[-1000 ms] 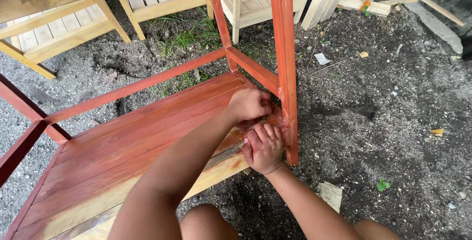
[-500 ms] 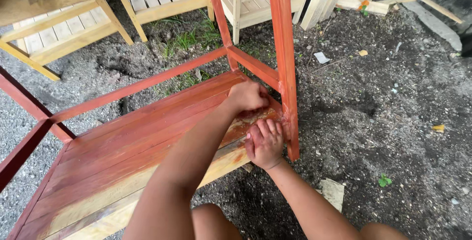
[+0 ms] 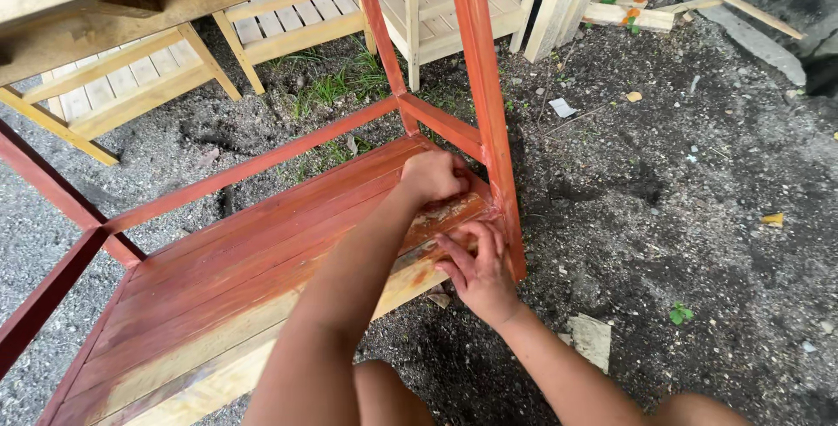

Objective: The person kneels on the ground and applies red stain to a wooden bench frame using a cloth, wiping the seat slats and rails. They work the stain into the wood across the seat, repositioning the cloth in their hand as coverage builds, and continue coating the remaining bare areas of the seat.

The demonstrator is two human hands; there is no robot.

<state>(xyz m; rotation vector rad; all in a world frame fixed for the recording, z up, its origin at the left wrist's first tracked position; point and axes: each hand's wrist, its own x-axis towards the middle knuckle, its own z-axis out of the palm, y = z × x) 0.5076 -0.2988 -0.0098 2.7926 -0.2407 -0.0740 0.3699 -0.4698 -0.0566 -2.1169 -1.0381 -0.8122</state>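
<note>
A red-stained wooden frame with a slatted lower shelf (image 3: pixel 262 251) stands on the dirt. My left hand (image 3: pixel 434 176) is a closed fist pressed on the shelf slats close to the front right leg (image 3: pixel 489 120). Whatever is inside the fist is hidden. My right hand (image 3: pixel 476 267) lies just below it, fingers curled over the shelf's front board (image 3: pixel 201 374) where that board meets the leg. That board is mostly bare pale wood with patchy red stain near my hands.
Unpainted pale wooden frames (image 3: pixel 131 85) and slatted pieces (image 3: pixel 454 7) stand behind. Loose boards and scraps (image 3: pixel 628 11) lie at the back right. Dark gravelly ground (image 3: pixel 663 216) with small debris spreads to the right. A grass patch (image 3: pixel 332 85) grows behind the shelf.
Both hands stay at the shelf corner by the leg. My left fist has shifted slightly to the left on the slats; the right hand has barely moved.
</note>
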